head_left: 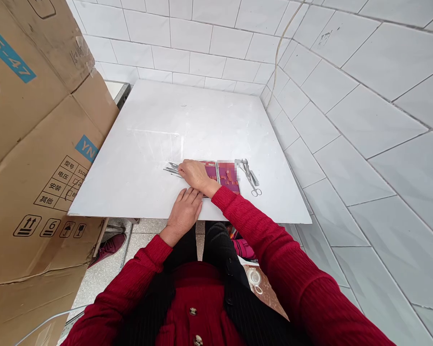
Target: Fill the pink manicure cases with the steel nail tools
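An open folding case with a purple-red lining and small holding loops lies near the table's front edge. My right hand reaches across its left half, fingers curled down at the case's left side; what they hold, if anything, is hidden. Just beyond those fingers lie several thin metal tools. My left hand rests on the table at the lower left of the case, fingers stretched out, their tips by its front edge under my right wrist. Right of the case are metal scissors beside other metal instruments.
The white table meets a tiled wall at the back, with another tiled wall along the right. Large cardboard boxes stand close on the left. A pale cable hangs in the corner. A shoe shows on the floor below left.
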{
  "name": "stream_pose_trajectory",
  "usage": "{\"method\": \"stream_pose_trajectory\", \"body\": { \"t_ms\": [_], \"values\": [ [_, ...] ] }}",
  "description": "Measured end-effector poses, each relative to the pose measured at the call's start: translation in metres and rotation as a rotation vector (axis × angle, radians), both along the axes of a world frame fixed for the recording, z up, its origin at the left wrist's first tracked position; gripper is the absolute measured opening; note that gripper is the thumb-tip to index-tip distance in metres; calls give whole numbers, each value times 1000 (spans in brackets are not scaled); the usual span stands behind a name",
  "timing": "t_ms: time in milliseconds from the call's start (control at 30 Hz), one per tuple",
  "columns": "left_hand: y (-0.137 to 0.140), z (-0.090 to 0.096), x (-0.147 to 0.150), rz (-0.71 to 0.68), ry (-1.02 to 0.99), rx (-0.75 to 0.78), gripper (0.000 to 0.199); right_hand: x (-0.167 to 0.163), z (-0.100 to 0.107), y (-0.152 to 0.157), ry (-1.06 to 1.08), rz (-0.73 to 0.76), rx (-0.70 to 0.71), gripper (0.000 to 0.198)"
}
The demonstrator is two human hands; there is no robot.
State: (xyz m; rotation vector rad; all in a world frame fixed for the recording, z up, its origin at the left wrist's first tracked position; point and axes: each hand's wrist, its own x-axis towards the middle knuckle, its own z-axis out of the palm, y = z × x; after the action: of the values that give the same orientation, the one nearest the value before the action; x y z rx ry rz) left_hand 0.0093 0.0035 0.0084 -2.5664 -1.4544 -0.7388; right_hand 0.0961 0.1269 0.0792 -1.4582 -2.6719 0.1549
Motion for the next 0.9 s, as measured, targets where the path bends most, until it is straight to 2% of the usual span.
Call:
{"method": "stream_pose_trajectory", "body": {
  "t_ms": [100, 367, 667, 900],
  "values": [
    [0, 0, 0, 3, 0, -9, 39, -3, 2, 2, -14, 12, -8, 30],
    [-1, 1, 0, -3, -1, -13, 39, 9, -5, 9, 9, -72, -64, 30],
    [-1, 2, 0, -1, -4, -26, 38, 11, 0, 7, -1, -84, -83, 31],
    [-1, 2, 1, 4, 0, -11, 38, 11, 4, 1, -9, -5, -41, 30]
  ]
}}
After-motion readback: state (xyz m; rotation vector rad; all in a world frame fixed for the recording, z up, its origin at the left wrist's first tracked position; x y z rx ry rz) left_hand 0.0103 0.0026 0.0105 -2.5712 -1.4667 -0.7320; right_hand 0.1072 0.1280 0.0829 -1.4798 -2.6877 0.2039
